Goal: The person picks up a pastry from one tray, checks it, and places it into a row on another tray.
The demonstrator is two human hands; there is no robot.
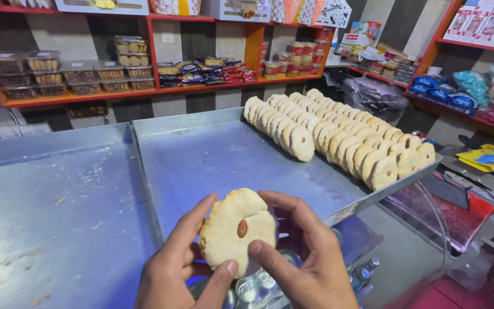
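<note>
Both hands hold a small stack of round pale biscuits [239, 230] between them, low in the view and near the body. Left hand [181, 272]: thumb pressed against the lower edge of the front biscuit, fingers curled around the left rim. Right hand [307, 257]: fingers wrapped over the right rim, thumb laid against the face. Front biscuit carries a single almond [242, 228] at its centre; how many biscuits sit behind it cannot be told.

Ahead of the hands lies a metal tray [201, 154], mostly bare on its near side. Further ahead and to the right, two long rows of the same biscuits [338, 140] stand on edge in the tray. A second metal tray [52, 212] lies to the left, with crumbs scattered over it. Under the hands a clear plastic container [258, 286] shows partly.

Step in hand, as judged: squaring up a gathered stack. Any further handling calls for even pressure from both sides, since the biscuits look crumbly.
</note>
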